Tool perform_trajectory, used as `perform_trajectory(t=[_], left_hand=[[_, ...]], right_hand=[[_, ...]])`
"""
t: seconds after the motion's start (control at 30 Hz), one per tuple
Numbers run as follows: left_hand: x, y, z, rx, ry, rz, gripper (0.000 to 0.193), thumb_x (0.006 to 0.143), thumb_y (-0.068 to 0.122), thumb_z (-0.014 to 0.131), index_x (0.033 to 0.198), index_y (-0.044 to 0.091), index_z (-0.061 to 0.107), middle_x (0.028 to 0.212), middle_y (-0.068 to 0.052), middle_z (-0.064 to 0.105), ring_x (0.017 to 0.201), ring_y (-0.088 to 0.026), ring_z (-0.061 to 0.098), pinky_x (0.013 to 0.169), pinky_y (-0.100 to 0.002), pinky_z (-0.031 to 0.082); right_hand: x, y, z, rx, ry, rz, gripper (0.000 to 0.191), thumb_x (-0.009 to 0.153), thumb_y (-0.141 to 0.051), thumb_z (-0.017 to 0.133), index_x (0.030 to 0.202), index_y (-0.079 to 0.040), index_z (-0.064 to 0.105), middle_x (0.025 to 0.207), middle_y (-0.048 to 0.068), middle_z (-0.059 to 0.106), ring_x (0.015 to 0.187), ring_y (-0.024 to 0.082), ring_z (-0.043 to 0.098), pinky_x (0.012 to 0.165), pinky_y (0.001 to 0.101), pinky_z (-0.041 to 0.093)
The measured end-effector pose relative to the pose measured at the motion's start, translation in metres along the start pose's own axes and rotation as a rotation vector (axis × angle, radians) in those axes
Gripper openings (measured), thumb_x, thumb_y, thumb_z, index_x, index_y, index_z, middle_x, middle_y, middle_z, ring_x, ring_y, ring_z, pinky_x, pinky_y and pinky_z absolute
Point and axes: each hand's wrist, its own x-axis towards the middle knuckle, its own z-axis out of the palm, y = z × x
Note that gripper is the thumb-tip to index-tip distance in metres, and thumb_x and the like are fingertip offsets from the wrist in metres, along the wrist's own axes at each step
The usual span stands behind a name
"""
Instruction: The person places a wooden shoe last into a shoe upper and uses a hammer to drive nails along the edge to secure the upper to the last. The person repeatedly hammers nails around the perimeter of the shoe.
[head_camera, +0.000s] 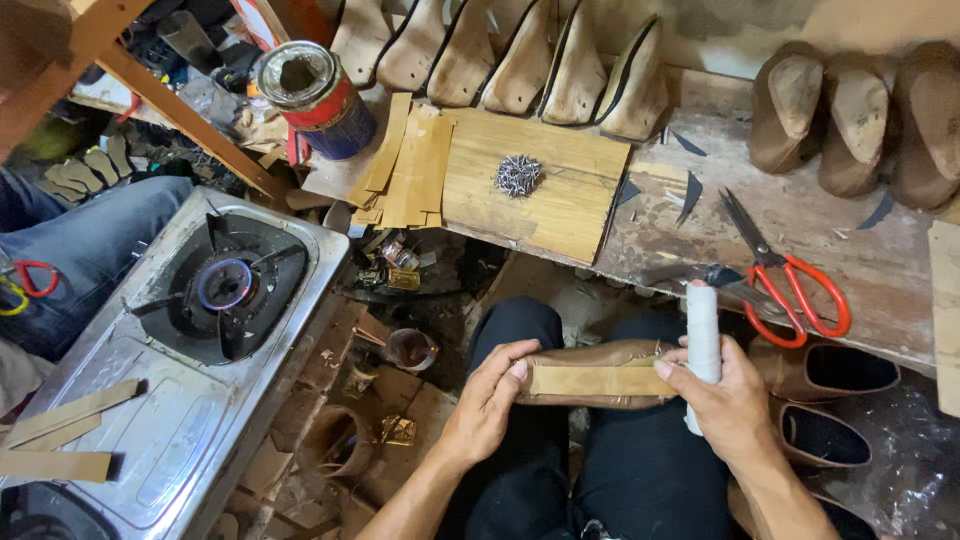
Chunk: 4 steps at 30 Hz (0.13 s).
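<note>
A brown leather shoe upper on a last (590, 372) lies across my lap, sole side up, with a tan insole strip on it. My left hand (490, 395) grips its left end, thumb on the tan strip. My right hand (725, 395) steadies the right end and holds a white-wrapped tool handle (703, 335) upright. A pile of small nails (518, 175) sits on a wooden board (560, 200) on the bench ahead.
Red-handled scissors (790, 280) lie on the bench at right. Wooden shoe lasts (520, 55) line the back. A lit gas stove (225, 285) stands at left, beside another person's jeans leg (90, 240). A red and blue tin (315, 95) and tan strips (405, 160) are nearby. Brown shoes (830, 400) rest at right.
</note>
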Motion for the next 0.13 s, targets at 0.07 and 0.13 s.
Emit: perform_trajectory(t=[0.07, 0.13], left_hand=[[-0.0009, 0.001, -0.0006, -0.003, 0.011, 0.014, 0.041, 0.105, 0.024, 0.043, 0.133, 0.0, 0.06, 0.124, -0.015, 0.066, 0.12, -0.025, 0.063, 0.105, -0.033, 0.045], [-0.0009, 0.0036, 0.0, 0.008, 0.008, -0.026, 0.041, 0.105, 0.025, 0.043, 0.133, 0.002, 0.06, 0.122, -0.015, 0.066, 0.118, -0.025, 0.064, 0.104, -0.033, 0.046]], right_hand=[[0.0014, -0.004, -0.0007, -0.072, 0.002, -0.008, 0.044, 0.081, -0.01, 0.08, 0.119, 0.001, 0.06, 0.096, 0.005, 0.072, 0.085, 0.008, 0.063, 0.077, 0.0256, 0.052], [0.0027, -0.0089, -0.0006, -0.088, -0.003, 0.003, 0.044, 0.081, -0.01, 0.079, 0.119, 0.001, 0.06, 0.096, 0.005, 0.073, 0.085, 0.009, 0.064, 0.077, 0.0258, 0.053]])
